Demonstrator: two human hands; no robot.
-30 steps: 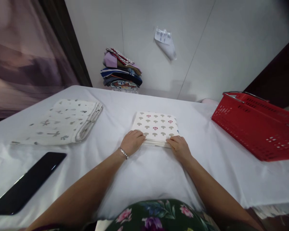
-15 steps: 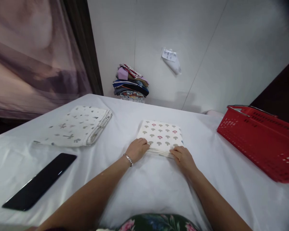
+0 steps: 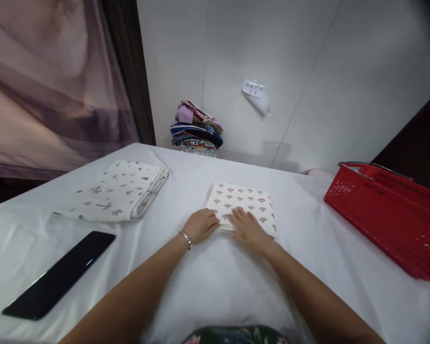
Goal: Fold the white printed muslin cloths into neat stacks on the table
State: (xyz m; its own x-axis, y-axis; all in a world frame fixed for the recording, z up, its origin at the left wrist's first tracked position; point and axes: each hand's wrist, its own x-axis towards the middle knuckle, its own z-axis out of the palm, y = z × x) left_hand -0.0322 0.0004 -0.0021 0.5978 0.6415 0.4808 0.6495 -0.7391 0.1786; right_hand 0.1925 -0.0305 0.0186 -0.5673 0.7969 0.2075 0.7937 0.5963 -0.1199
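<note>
A white cloth printed with grey and red mushrooms (image 3: 244, 196) lies folded into a neat, flat rectangle in front of me. At its near left corner my left hand (image 3: 201, 225), with a silver bracelet on the wrist, is closed on the folded edge. My right hand (image 3: 251, 231) is spread flat over the near part of the cloth, its fingers a little blurred and covering some of the print. To the left rests a second, larger folded white cloth (image 3: 120, 188) with grey plant and animal-like prints; neither hand touches it.
A white sheet (image 3: 186, 286) covers the table. A long black flat object (image 3: 60, 274) lies at the front left, and a red perforated basket (image 3: 387, 215) stands at the right. Behind the far edge rises a stack of folded fabrics (image 3: 197, 129). A purplish curtain (image 3: 50, 86) hangs at left.
My right hand has left the near right corner and moved left onto the top of the mushroom cloth, its fingers now spread. My left hand stays at the left corner.
</note>
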